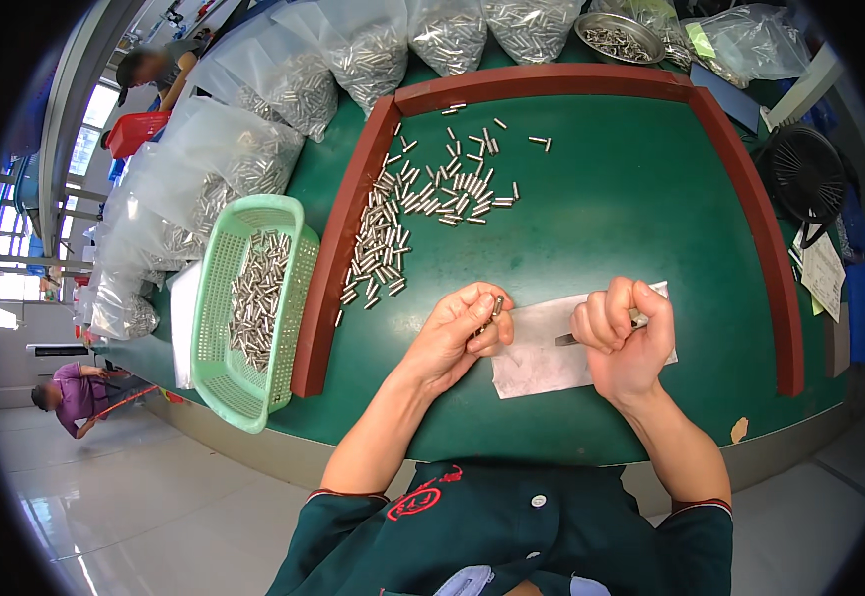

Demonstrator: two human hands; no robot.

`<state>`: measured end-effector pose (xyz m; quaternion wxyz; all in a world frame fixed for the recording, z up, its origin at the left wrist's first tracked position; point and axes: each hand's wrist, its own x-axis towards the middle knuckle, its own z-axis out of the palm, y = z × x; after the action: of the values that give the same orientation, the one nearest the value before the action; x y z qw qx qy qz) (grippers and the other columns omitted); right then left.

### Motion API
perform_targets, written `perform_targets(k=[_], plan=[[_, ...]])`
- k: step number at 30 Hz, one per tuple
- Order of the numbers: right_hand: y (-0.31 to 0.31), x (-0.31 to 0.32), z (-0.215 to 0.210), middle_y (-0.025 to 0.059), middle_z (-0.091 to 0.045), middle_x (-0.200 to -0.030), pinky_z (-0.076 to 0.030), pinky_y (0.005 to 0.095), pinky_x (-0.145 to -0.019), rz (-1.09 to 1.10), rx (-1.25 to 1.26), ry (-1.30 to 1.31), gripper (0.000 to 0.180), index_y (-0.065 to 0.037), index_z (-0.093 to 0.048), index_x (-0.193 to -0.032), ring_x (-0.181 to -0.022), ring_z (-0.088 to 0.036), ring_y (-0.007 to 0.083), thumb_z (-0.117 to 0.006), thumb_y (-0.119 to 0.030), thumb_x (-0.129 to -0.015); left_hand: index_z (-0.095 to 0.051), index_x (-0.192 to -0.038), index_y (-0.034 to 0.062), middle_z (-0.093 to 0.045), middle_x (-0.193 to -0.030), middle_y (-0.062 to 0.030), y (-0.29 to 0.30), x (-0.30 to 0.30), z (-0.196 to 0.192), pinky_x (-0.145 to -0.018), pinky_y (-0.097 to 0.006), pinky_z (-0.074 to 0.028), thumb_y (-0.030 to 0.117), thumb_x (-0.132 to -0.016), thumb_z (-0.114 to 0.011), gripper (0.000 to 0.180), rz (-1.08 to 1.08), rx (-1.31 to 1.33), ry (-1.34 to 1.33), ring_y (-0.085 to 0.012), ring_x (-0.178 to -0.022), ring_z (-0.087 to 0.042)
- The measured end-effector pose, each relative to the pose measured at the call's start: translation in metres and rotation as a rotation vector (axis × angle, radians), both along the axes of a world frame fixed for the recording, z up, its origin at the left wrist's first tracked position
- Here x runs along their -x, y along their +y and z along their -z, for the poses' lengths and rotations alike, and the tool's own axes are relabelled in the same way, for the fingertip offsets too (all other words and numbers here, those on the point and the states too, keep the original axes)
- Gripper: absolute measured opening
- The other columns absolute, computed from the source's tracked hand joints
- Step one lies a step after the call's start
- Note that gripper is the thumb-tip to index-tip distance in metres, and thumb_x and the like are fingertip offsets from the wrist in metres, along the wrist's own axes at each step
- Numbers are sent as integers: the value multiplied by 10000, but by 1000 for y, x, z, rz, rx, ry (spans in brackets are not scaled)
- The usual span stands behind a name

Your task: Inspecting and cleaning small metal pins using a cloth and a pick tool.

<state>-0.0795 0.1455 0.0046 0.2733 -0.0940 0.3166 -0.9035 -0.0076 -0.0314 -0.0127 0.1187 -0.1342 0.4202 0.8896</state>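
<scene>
My left hand (pixel 465 328) is closed, pinching a small metal cylinder (pixel 497 306) between thumb and fingers. To its right, my right hand (pixel 623 333) wraps round a thin flat-bladed tool, which looks like a small knife. Its dark blade (pixel 566 340) sticks out toward my left hand, and the rest is mostly hidden in the fist. Under both hands lies a pale, smudged sheet (pixel 542 372). Loose metal cylinders (pixel 378 243) are heaped beyond my left hand, on the green tabletop (pixel 611 189).
A dark red raised border (pixel 551 77) frames the work area. Left of it stands a green plastic basket (pixel 293 248) of metal cylinders. Filled clear bags (pixel 368 60) line the back and left. At far right are a metal bowl (pixel 656 50) and a black fan (pixel 805 174). Two people appear at left.
</scene>
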Motion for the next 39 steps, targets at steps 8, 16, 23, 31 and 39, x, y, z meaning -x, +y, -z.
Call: perform_targets(k=[8,16,23,31,39], plan=[[-1,1,1,-13,-244,-418,-176,243,-418,-11,16,33,389,-98,-279,-516,-416,-168,82,-288,-276,-862,-555,-825,-1,-505,-552,-50,28,-9,-14,-433,-254,-351,53,-769,-607,94,152,1280,374,-113,-459,-452],[-5,-5,13,-19,-230,-418,-162,244,-404,1,-2,8,407,-97,-273,-515,-404,-168,76,-287,-292,-872,-552,-763,26,-482,-493,-86,32,-11,-10,-427,-336,-371,74,-726,-610,83,164,1469,328,-233,-435,-490],[-10,-9,15,-29,-219,-410,-160,256,-422,-41,-31,9,428,-116,-244,-506,-405,-143,88,-250,-331,-877,-578,-724,34,-452,-473,-75,32,-12,-9,-409,-322,-345,72,-712,-628,63,147,1442,274,-209,-400,-441],[-10,-8,16,-33,-218,-412,-157,256,-426,-51,-45,2,428,-120,-241,-508,-406,-144,86,-256,-348,-871,-589,-729,28,-454,-478,-76,33,-13,-8,-405,-309,-341,62,-706,-632,59,136,1441,270,-201,-395,-431],[-10,-6,18,-34,-221,-414,-160,255,-424,-64,-16,-9,391,-122,-248,-513,-405,-149,85,-279,-318,-850,-598,-707,-10,-404,-464,-56,33,-13,-2,-388,-259,-290,11,-700,-643,51,57,1403,322,-104,-394,-335]])
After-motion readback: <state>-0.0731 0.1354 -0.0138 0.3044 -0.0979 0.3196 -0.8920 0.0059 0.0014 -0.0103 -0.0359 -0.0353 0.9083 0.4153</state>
